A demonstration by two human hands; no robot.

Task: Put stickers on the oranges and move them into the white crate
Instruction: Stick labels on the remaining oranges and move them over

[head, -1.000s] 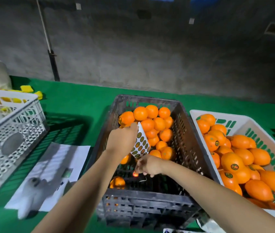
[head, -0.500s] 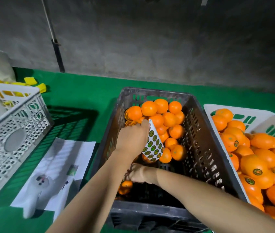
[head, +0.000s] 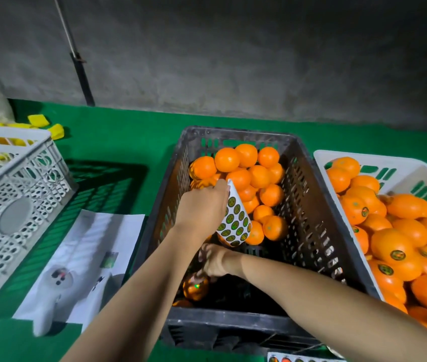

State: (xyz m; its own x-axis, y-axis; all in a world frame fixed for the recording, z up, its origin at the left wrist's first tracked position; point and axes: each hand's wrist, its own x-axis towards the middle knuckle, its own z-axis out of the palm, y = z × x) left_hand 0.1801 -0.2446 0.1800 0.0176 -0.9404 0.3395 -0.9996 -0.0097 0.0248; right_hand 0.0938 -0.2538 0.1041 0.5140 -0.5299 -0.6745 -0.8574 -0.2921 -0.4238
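A black crate [head: 309, 205] in the middle holds a pile of unstickered oranges [head: 249, 176] at its far end. My left hand [head: 202, 207] is inside it and grips a white sticker sheet [head: 235, 220] covered in green round stickers. My right hand [head: 213, 259] reaches low into the crate's near left corner, fingers on an orange [head: 195, 286] that bears a green sticker. The white crate [head: 395, 168] on the right is filled with stickered oranges [head: 392, 246].
A second white perforated crate [head: 21, 194] stands at the left on the green tabletop [head: 128, 137]. A white sheet of paper [head: 89, 259] with a white controller [head: 52, 296] lies beside the black crate. Yellow pieces [head: 47, 126] sit at the far left. Another sticker strip [head: 296, 358] lies at the bottom edge.
My right hand has moved left and down inside the black crate, onto the low orange. My left hand kept the sticker sheet in about the same place. The camera tilted down.
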